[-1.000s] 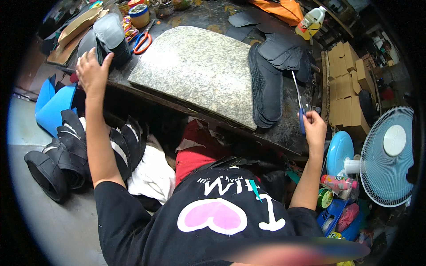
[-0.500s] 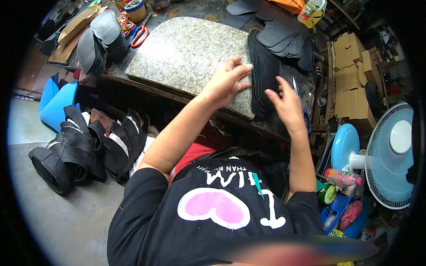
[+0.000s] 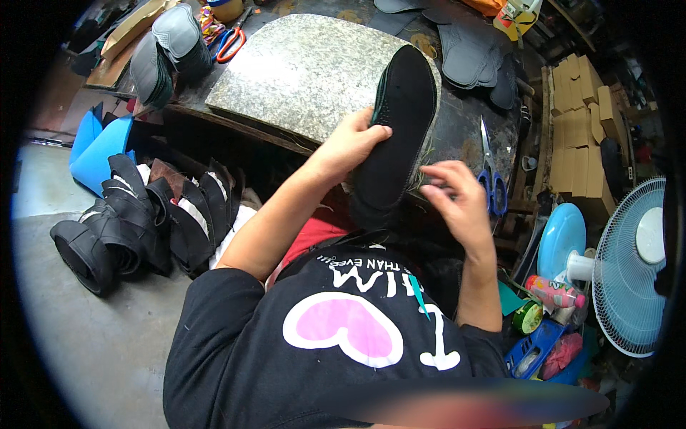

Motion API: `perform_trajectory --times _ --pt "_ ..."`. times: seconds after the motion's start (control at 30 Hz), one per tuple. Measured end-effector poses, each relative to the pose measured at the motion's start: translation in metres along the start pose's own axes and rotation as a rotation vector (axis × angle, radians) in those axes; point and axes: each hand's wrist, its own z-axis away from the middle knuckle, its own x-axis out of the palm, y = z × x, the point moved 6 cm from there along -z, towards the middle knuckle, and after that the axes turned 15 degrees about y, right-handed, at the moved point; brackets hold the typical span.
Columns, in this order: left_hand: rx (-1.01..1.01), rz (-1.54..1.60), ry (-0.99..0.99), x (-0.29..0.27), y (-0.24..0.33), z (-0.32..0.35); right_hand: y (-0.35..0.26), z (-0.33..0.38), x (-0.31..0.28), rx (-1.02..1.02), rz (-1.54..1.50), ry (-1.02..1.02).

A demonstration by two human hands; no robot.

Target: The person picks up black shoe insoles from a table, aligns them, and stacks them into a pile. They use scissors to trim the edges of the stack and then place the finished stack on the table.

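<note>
My left hand (image 3: 351, 146) is closed on the left edge of a stack of black shoe insoles (image 3: 400, 107), thumb on top and fingers underneath. The stack is tilted over the front of the table, its upper end above the speckled stone slab (image 3: 293, 68) and its lower end close to my lap. Beside its right edge is my right hand (image 3: 457, 200), fingers bent and thumb apart, with no object visible in it. Thin loose threads show near those fingertips. To the right of this hand lie scissors with blue handles (image 3: 493, 182).
Dark grey insole pieces (image 3: 471, 53) lie at the back right; more stand stacked (image 3: 179, 36) at the back left, near red-and-blue-handled cutters (image 3: 230, 44). Rolled black strips (image 3: 107, 236) sit on the floor at left. A fan (image 3: 629, 264) and cardboard boxes (image 3: 575, 129) stand at right.
The black insole stack has come off the table's right part, toward me and leftward, into my left hand. My right hand has drawn slightly down, and the scissors are now uncovered.
</note>
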Motion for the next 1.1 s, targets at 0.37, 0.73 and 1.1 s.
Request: perform_trajectory --times 0.37,0.73,1.1 --pt "0.868 -1.131 0.149 -0.049 0.064 -0.024 0.054 0.004 -0.092 0.250 0.879 0.099" --pt "0.909 -1.327 0.275 -0.001 0.030 -0.011 0.094 0.004 -0.100 0.450 0.486 0.126" --pt "1.197 -0.958 -0.008 -0.016 0.052 0.016 0.079 0.010 -0.079 0.523 -0.448 -0.064"
